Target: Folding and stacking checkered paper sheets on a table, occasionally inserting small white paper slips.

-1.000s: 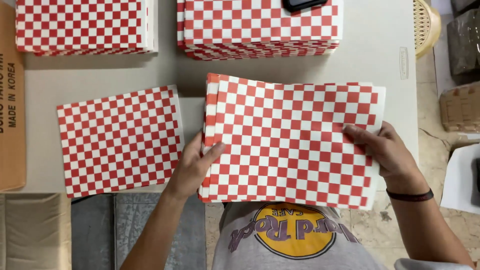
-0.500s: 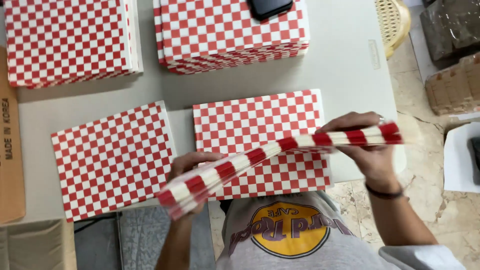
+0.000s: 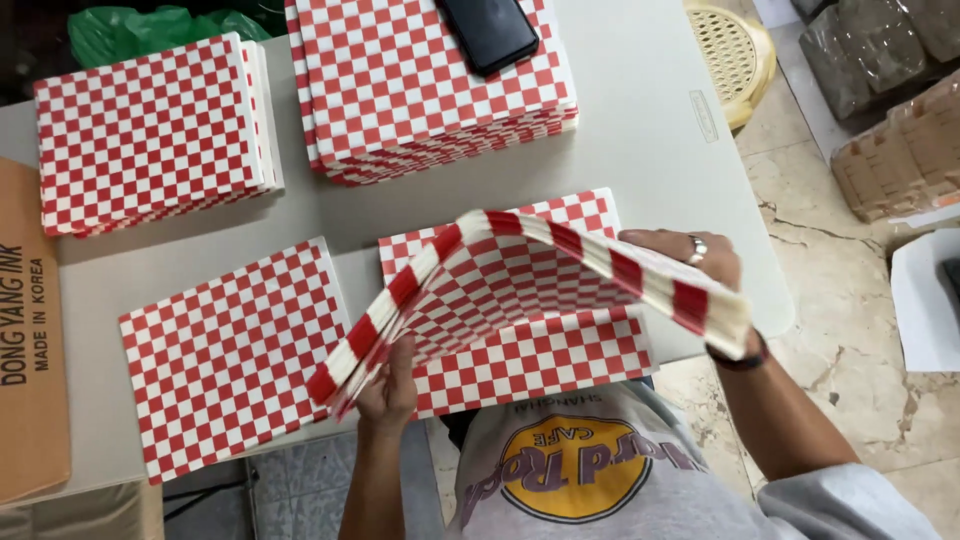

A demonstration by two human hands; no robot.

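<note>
At 9 o'clock on the grey table (image 3: 640,140) a flat red-and-white checkered paper sheet (image 3: 235,355) lies alone, w/ a squared stack of the same paper (image 3: 150,130) behind it at 11. Your left hand (image 3: 388,388) pinches the near-left corner of the lifted wad of checkered sheets (image 3: 520,290), fingers closed on it from below, prob. to keep edges aligned. The wad arches over another flat sheet (image 3: 540,355) at 6. A black phone (image 3: 490,32) weighs the 12 o'clock pile (image 3: 430,90). Your right hand (image 3: 700,262), at 3, grips the wad's far edge, thumb side hidden.
</note>
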